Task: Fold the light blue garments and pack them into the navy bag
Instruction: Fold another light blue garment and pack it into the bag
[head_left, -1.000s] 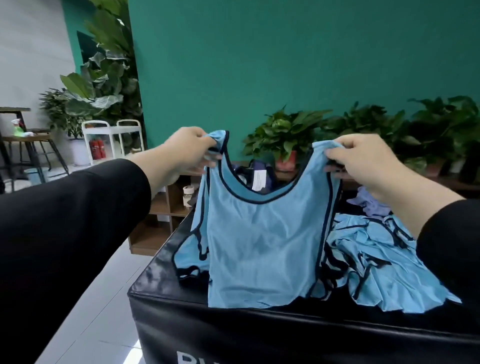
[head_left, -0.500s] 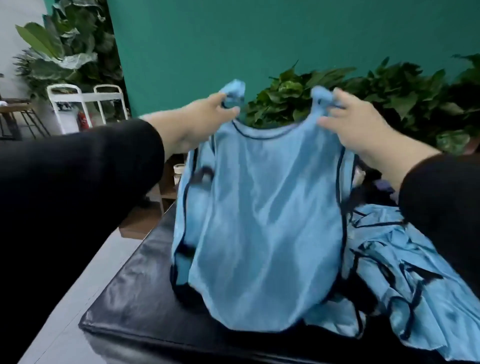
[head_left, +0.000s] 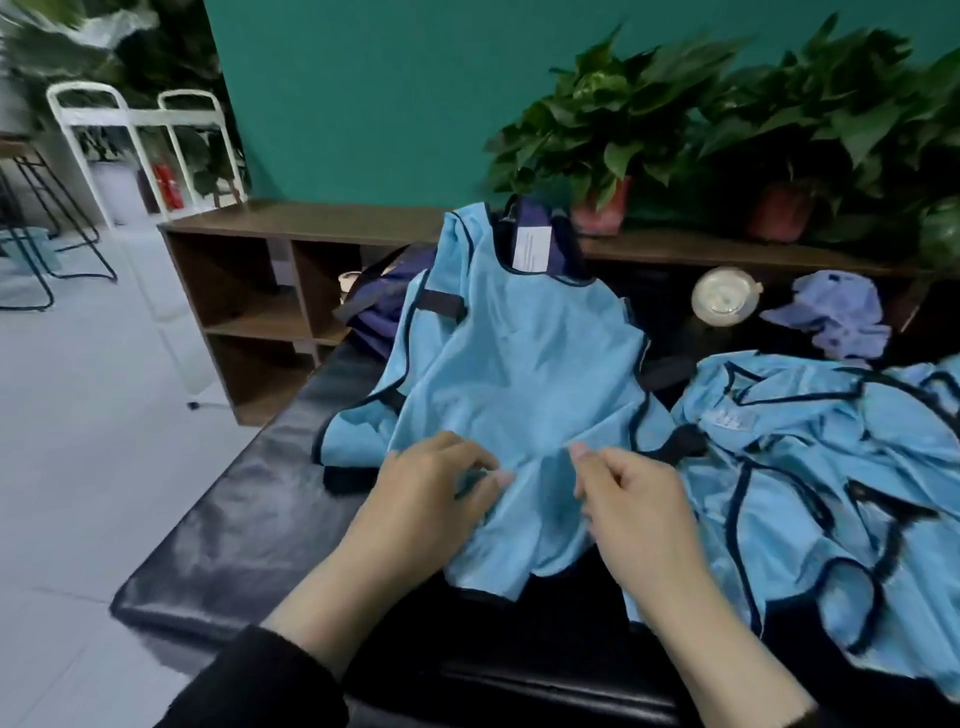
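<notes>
1. On the black padded desk (head_left: 218, 530), a light blue vest (head_left: 519, 384) lies spread out, neckline toward the wall.
2. Left hand (head_left: 431, 499): fingers curled, grip pinching the vest's lower fabric.
3. Right hand (head_left: 634, 499): fingers curled at the same fabric; whether its grip holds cloth cannot be told.
4. Navy bag (head_left: 384, 306): behind the vest, partly covered.
5. Pile of light blue garments (head_left: 831, 467): just right of the vest.
</notes>
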